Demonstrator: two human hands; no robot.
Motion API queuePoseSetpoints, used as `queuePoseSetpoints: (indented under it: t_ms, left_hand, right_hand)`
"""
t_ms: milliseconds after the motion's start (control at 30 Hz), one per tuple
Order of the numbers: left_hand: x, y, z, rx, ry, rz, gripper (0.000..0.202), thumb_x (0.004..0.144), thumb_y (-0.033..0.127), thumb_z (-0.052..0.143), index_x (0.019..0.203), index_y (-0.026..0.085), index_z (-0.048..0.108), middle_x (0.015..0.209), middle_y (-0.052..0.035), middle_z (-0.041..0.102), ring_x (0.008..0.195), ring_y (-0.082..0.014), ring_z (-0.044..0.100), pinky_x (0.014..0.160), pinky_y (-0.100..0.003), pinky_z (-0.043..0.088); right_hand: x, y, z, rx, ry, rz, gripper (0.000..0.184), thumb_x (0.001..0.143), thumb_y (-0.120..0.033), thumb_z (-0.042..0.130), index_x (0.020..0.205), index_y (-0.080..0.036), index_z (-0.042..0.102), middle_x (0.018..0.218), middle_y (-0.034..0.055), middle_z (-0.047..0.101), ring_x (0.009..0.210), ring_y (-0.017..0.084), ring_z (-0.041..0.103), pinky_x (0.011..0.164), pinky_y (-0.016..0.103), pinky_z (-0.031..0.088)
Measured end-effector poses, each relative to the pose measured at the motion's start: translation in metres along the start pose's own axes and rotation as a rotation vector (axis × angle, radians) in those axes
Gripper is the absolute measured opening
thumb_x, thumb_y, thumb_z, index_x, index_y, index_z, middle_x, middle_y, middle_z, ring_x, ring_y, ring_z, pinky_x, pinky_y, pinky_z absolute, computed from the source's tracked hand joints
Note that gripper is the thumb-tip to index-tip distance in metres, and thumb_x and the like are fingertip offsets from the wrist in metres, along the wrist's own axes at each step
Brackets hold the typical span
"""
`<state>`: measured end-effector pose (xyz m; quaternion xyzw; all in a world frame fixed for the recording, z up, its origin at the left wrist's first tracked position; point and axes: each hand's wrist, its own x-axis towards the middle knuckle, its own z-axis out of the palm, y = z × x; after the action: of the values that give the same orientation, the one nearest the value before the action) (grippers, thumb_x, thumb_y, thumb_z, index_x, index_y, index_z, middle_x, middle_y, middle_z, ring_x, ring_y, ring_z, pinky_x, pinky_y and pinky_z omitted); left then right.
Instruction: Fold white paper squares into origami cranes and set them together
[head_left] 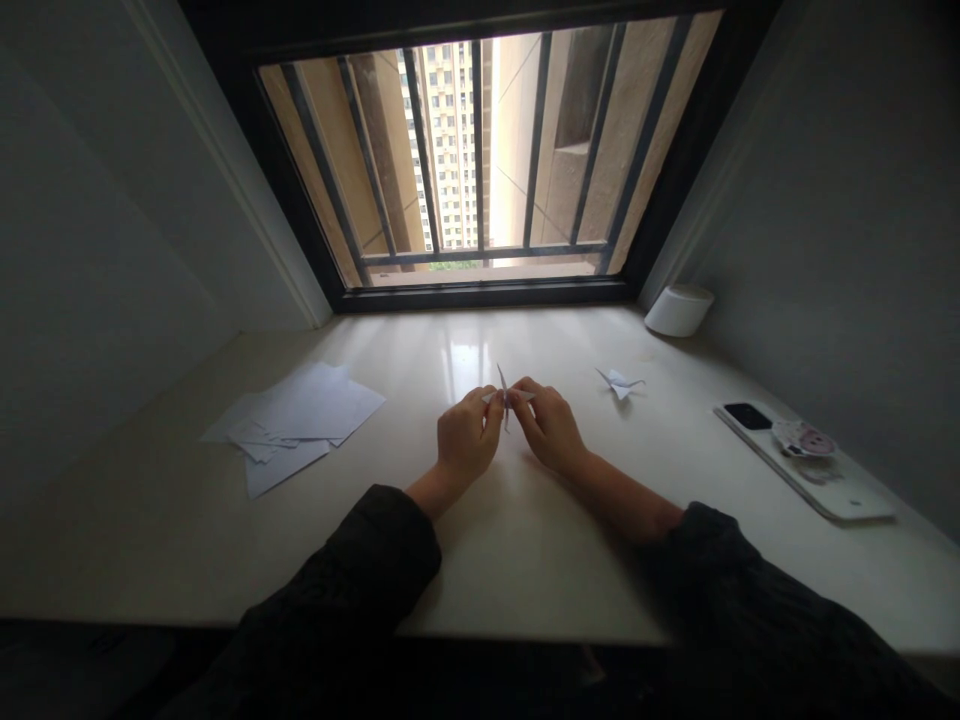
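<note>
Between my two hands, above the middle of the white sill, is a small white paper crane. Its thin pointed ends stick out away from me and toward me, and its wings spread to the sides. My left hand pinches the left side between thumb and fingers. On the other side, my right hand pinches the right wing the same way. The fingers cover much of the crane's body. A second folded paper crane rests on the sill to the right of my right hand.
Loose white paper sheets and torn pieces lie overlapping at the left. A white phone with a round cartoon grip is at the right. Near the right wall stands a white cylindrical object. Behind the sill is a barred window.
</note>
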<state>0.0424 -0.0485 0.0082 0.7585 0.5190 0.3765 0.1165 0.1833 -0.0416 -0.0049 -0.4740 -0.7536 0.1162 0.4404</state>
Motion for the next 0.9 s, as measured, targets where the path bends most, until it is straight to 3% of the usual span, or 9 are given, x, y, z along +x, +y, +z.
queuePoseSetpoints:
  t_ms: [133, 300, 700, 900]
  left_hand:
    - [-0.001, 0.002, -0.001, 0.025, 0.003, 0.044, 0.041, 0.095, 0.037, 0.03, 0.071, 0.019, 0.059, 0.075, -0.003, 0.061, 0.066, -0.0136, 0.055, 0.063, -0.025, 0.037]
    - [0.0, 0.0, 0.003, -0.116, 0.017, -0.03, 0.043, 0.094, 0.038, 0.031, 0.065, 0.019, 0.056, 0.07, -0.0016, 0.061, 0.066, -0.0127, 0.056, 0.066, -0.024, 0.041]
    - [0.003, -0.007, 0.01, -0.576, -0.002, -0.094, 0.04, 0.092, 0.043, 0.036, 0.063, 0.018, 0.048, 0.057, 0.0019, 0.05, 0.055, -0.0102, 0.053, 0.059, -0.023, 0.045]
    - [0.003, -0.005, 0.006, -0.602, 0.023, -0.101, 0.043, 0.092, 0.043, 0.036, 0.058, 0.019, 0.046, 0.055, 0.0019, 0.048, 0.054, -0.01, 0.05, 0.058, -0.024, 0.044]
  right_hand:
    - [-0.002, -0.003, 0.004, 0.181, -0.009, 0.11, 0.033, 0.094, -0.044, 0.036, 0.074, -0.022, 0.049, 0.065, -0.0003, 0.055, 0.06, 0.015, 0.053, 0.06, 0.028, 0.039]
    - [-0.003, -0.002, 0.01, 0.296, 0.01, 0.144, 0.037, 0.094, -0.046, 0.032, 0.069, -0.022, 0.046, 0.062, -0.0013, 0.051, 0.059, 0.014, 0.052, 0.061, 0.028, 0.041]
    - [-0.001, 0.0, 0.008, 0.421, 0.037, 0.123, 0.037, 0.094, -0.046, 0.033, 0.068, -0.023, 0.045, 0.062, -0.0012, 0.048, 0.058, 0.014, 0.05, 0.059, 0.028, 0.041]
    - [-0.001, -0.005, 0.006, 0.437, 0.081, 0.125, 0.036, 0.094, -0.044, 0.035, 0.068, -0.023, 0.045, 0.061, -0.0015, 0.047, 0.057, 0.014, 0.049, 0.057, 0.028, 0.041]
